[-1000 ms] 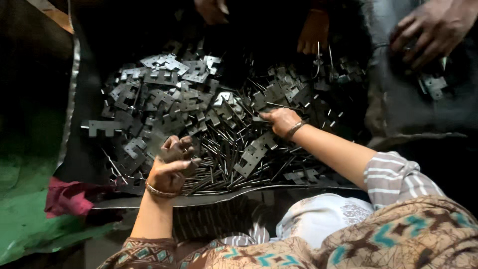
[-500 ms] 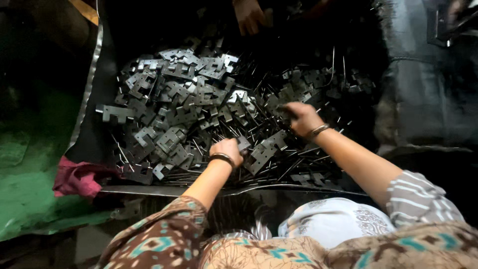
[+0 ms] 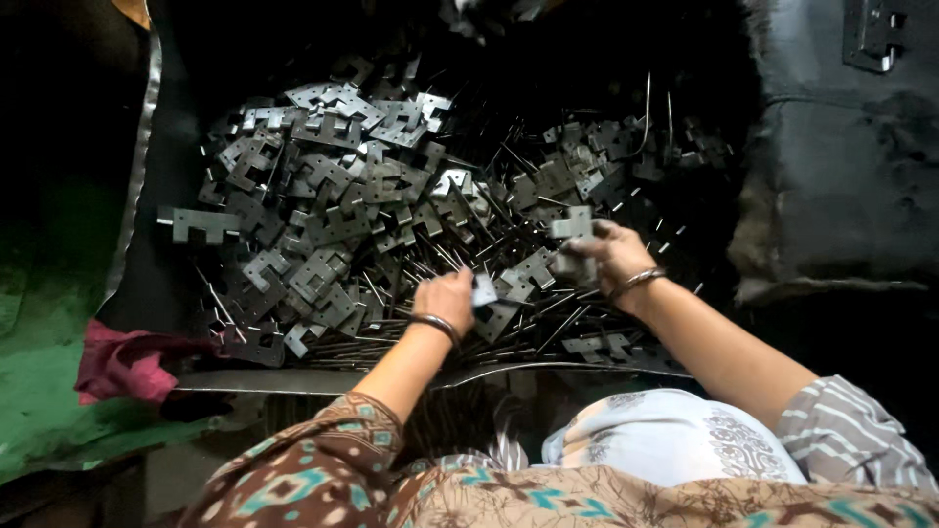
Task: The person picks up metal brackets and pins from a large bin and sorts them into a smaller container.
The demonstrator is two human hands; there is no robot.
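Head view, looking down into a dark metal tray (image 3: 323, 379) heaped with small grey stamped metal plates (image 3: 333, 225), notched and roughly E-shaped, mixed with thin metal rods (image 3: 548, 328). Left hand (image 3: 448, 298) is over the near middle of the heap, fingers closed around one small plate (image 3: 483, 290) that sticks out on the thumb side. Right hand (image 3: 599, 256) is just to the right, lifted slightly off the heap, pinching a second plate (image 3: 572, 227) that stands upright above the fingers. Both wrists carry a bangle. The two held plates are near each other but apart, not touching.

Step, as a judgement: picking and sorting, each hand has one piece out of the pile, possibly about to pair them. Bringing them together would call for matching their notches, since the pieces are small and the rods below tangle easily.

A pink rag (image 3: 122, 357) lies at the tray's left near corner on a green surface (image 3: 49, 411). Patterned clothing fills the bottom edge.
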